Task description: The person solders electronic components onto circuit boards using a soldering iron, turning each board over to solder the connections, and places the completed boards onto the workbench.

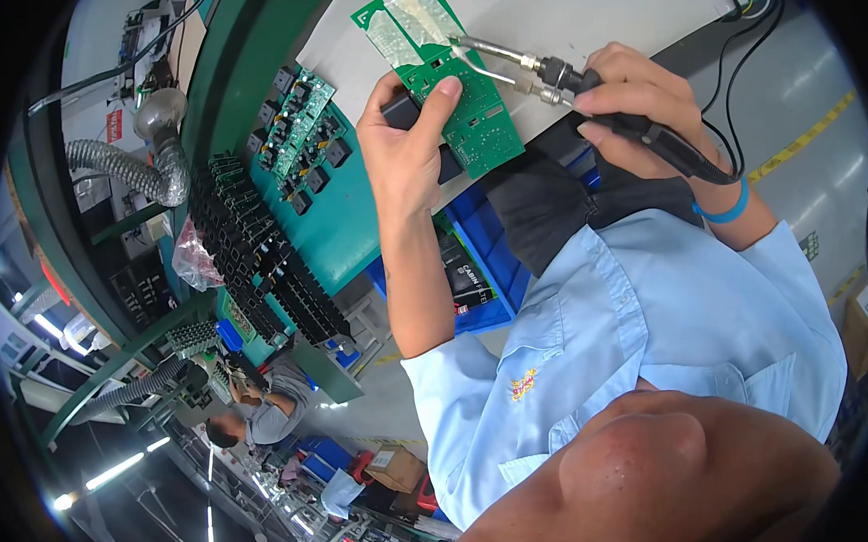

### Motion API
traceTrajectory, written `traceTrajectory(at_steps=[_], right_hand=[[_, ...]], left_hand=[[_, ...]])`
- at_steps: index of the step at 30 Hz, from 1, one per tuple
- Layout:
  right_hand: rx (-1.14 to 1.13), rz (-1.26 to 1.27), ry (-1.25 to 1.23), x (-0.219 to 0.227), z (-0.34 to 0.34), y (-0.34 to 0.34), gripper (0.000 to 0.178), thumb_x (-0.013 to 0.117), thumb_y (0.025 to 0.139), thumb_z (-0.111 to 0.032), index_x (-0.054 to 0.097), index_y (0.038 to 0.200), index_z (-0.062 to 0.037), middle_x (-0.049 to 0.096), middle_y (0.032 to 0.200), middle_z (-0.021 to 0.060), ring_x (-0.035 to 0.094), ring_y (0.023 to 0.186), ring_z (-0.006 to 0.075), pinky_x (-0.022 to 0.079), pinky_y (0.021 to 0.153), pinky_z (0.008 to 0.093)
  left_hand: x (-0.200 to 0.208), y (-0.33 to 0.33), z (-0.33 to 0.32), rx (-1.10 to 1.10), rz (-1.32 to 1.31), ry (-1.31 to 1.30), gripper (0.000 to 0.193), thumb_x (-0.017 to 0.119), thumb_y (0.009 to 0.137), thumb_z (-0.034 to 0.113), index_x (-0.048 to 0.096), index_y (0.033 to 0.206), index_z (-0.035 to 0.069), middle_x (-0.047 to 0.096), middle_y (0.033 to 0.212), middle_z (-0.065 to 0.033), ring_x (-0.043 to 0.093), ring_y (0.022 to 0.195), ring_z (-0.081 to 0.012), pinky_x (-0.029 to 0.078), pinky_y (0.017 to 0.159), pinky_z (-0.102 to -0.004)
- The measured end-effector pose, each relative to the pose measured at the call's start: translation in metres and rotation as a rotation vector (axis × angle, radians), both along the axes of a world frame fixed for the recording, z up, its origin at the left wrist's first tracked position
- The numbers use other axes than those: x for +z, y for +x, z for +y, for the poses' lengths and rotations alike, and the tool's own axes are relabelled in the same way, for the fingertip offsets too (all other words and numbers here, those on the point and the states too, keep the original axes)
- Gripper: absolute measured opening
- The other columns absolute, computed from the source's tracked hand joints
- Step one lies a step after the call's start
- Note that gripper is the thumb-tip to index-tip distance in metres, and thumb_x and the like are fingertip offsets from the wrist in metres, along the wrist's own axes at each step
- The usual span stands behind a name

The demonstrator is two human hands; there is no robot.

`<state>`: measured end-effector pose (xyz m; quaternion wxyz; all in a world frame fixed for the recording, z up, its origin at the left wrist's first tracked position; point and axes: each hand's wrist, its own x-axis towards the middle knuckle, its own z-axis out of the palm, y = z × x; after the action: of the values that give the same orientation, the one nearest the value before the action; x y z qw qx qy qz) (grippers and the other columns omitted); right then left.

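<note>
Near dial center, white capital lettering is running across a black carton (468,281) in a blue bin (512,266). At ten o'clock, a red sign (114,126) is bearing white marks, too small for reading; at five, a shirt emblem (524,384) is showing illegibly.

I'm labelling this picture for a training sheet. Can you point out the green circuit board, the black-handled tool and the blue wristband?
Green circuit board (478,109): head view, on its bare green face.
Black-handled tool (663,148): head view, on its handle.
Blue wristband (726,215): head view, on its outer face.

Open white worktop (626,14) lies beyond the obstructing soldering tool (559,75).
</note>
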<state>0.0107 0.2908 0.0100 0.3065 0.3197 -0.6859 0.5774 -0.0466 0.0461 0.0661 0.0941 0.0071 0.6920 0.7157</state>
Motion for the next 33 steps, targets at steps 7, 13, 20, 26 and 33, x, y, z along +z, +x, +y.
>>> traceTrajectory(at_steps=[7,13,20,26,33], right_hand=[[0.04,-0.015,0.042,-0.009,0.0,0.003,0.041,0.073,0.07,0.008,0.073,0.11,0.0,0.062,0.08,0.0069,0.053,0.068,0.0209,0.048,0.072,0.0321],[0.044,-0.002,0.051,-0.01,0.0,0.002,0.041,0.074,0.069,0.009,0.073,0.109,-0.0006,0.062,0.079,0.0071,0.053,0.068,0.0219,0.048,0.073,0.0341],[0.037,0.008,0.055,-0.009,-0.001,0.0,0.041,0.074,0.069,0.009,0.073,0.109,-0.0007,0.062,0.08,0.0069,0.053,0.069,0.0218,0.048,0.074,0.0346],[0.039,-0.002,0.059,-0.011,-0.001,-0.001,0.041,0.074,0.069,0.009,0.073,0.109,-0.0007,0.062,0.081,0.0067,0.053,0.069,0.0214,0.049,0.076,0.0349],[0.025,0.015,0.058,-0.008,0.003,-0.007,0.039,0.074,0.072,0.009,0.073,0.11,0.0,0.068,0.089,0.0089,0.056,0.072,0.0214,0.05,0.073,0.0333]], left_hand=[[0.001,0.001,0.003,0.023,-0.045,0.029,0.032,0.08,0.088,0.003,0.066,0.115,-0.006,0.075,0.094,-0.0128,0.07,0.077,-0.0161,0.059,0.071,-0.0254],[0.001,0.001,0.003,0.022,-0.054,0.047,0.031,0.079,0.089,0.003,0.066,0.115,-0.006,0.075,0.094,-0.013,0.071,0.077,-0.0164,0.059,0.071,-0.0261],[0.001,0.0,0.004,0.036,-0.052,0.056,0.031,0.079,0.089,0.003,0.066,0.116,-0.006,0.075,0.094,-0.0134,0.071,0.075,-0.0166,0.06,0.071,-0.0262],[0.0,-0.001,0.003,0.031,-0.081,0.067,0.032,0.078,0.089,0.003,0.065,0.117,-0.006,0.075,0.093,-0.0135,0.071,0.074,-0.0165,0.06,0.068,-0.0259],[0.002,-0.003,-0.002,0.043,-0.082,0.062,0.029,0.078,0.089,0.003,0.066,0.114,-0.006,0.074,0.09,-0.0128,0.069,0.069,-0.0153,0.058,0.063,-0.0258]])
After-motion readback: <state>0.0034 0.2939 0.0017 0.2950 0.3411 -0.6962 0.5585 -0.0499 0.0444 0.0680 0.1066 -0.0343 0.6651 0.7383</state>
